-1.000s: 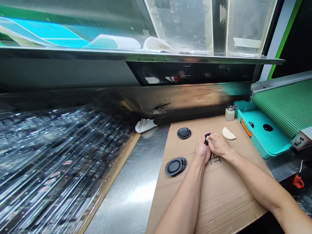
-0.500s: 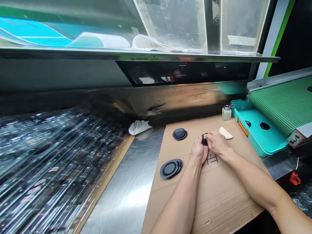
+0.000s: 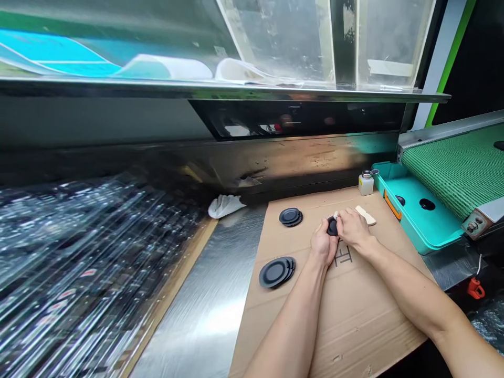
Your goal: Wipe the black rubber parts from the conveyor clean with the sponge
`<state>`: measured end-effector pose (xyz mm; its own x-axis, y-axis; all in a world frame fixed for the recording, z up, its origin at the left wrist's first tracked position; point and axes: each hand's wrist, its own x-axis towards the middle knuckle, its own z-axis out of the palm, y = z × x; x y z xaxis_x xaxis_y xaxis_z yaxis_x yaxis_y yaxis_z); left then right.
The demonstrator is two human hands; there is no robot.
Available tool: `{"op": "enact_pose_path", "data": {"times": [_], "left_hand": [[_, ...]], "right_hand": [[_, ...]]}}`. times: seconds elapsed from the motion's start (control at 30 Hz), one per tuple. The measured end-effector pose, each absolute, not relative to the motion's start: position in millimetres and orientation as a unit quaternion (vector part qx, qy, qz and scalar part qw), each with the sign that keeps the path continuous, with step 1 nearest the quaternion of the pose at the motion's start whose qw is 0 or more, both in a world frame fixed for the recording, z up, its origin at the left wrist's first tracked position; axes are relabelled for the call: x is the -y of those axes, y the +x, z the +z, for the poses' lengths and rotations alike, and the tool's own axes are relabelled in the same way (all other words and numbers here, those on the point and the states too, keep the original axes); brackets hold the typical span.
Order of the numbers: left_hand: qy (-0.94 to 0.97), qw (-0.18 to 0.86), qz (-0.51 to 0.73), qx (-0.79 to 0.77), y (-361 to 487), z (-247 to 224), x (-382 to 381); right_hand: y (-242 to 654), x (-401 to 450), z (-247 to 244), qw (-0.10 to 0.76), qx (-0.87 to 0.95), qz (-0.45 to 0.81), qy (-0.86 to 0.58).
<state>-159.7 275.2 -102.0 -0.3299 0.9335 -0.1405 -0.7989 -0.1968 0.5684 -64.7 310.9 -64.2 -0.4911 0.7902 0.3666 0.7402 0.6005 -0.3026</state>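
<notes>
My left hand (image 3: 322,244) is closed round a small black disc (image 3: 332,226), holding it over the cardboard sheet. My right hand (image 3: 352,227) pinches a small white wad (image 3: 336,215) at the far edge of that disc; most of the wad is hidden by the fingers. Just beyond the right hand lies a cream-coloured half-round pad (image 3: 365,215). To the left, two overlapping piles of black discs rest on the cardboard: a smaller pile (image 3: 289,216) farther off and a larger pile (image 3: 275,272) nearer to me.
Cardboard (image 3: 354,310) covers the metal bench (image 3: 192,310). A white bottle (image 3: 366,184) stands at its far right corner. Beside it, a turquoise tray (image 3: 437,231) holds black discs under the green conveyor belt (image 3: 460,163). A white glove (image 3: 225,206) lies near glossy plastic-wrapped stock (image 3: 86,273).
The white wad has moved from the disc's face to its far edge, and more of the black face shows. Both hands have shifted only slightly.
</notes>
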Motion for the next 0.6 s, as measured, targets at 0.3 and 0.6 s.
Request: {"op": "enact_pose_path", "data": {"times": [0.3, 0.6], "left_hand": [[0.116, 0.569, 0.761, -0.288, -163.0, -103.5, -272.9], [0.069, 0.559, 0.769, -0.302, -166.6, -98.0, -274.8]], "right_hand": [[-51.9, -309.2, -62.3, 0.210, 0.830, 0.133, -0.500], [-56.5, -292.5, -65.6, 0.196, 0.822, 0.214, -0.490]]}}
